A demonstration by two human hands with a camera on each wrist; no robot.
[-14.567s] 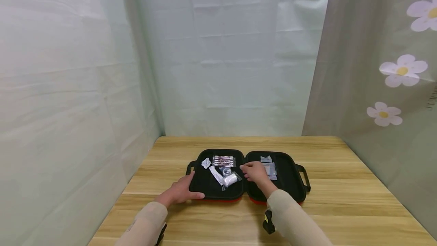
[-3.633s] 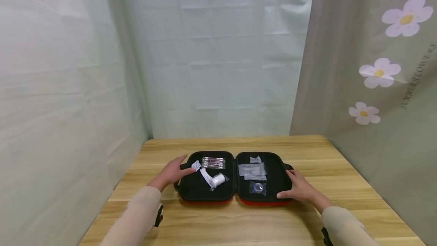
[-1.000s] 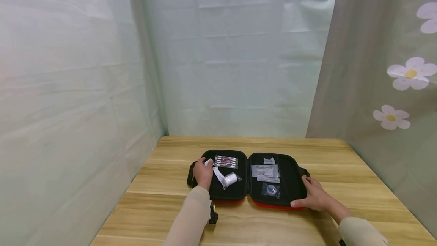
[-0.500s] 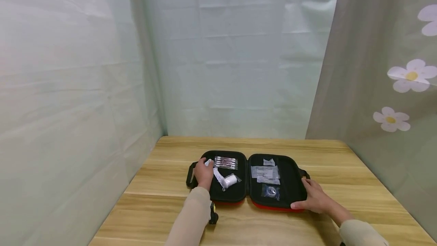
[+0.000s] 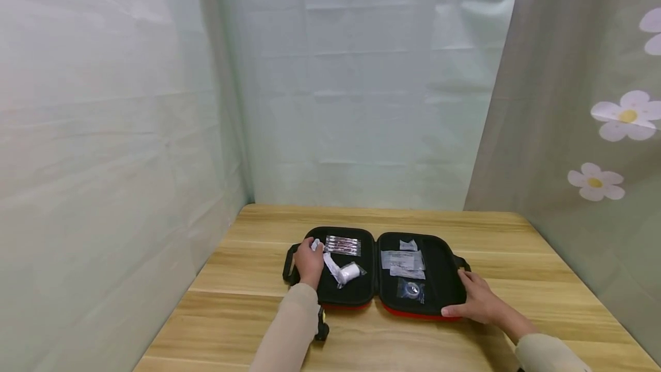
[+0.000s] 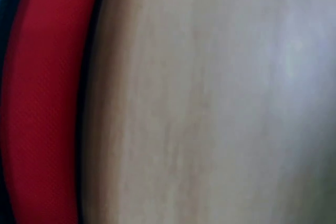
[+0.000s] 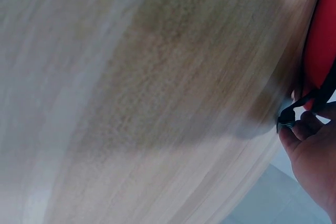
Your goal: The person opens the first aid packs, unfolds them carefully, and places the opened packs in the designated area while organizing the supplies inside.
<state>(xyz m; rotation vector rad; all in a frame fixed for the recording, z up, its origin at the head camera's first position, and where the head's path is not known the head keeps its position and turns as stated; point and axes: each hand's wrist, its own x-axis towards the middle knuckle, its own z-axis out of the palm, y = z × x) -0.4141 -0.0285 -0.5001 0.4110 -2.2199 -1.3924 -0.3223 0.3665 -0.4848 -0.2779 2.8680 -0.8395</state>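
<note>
An open black case with red sides point(image 5: 375, 297) lies flat on the table. In its left half, my left hand point(image 5: 308, 263) pinches a small crumpled white packet point(image 5: 316, 244), partly hidden by the fingers. Beside that hand lie a narrow white strip packet point(image 5: 331, 266), a wrapped white bandage roll point(image 5: 349, 272) and a clear pack of swabs point(image 5: 343, 245). My right hand point(image 5: 479, 299) grips the case's right front corner, thumb on the rim and fingers by the handle point(image 5: 461, 263). In the right wrist view its fingers point(image 7: 307, 129) curl close to the black strap.
Flat clear packets point(image 5: 403, 260), a small packet point(image 5: 408, 244) and a bagged tape roll point(image 5: 411, 290) lie in the case's right half. The wooden table point(image 5: 403, 343) ends at pale curtains point(image 5: 361, 131) behind and on both sides.
Since the oldest frame the tape roll has gone from the left half to the right, and more flat packets show there. My left hand has come onto the crumpled packet; lately almost nothing moves.
</note>
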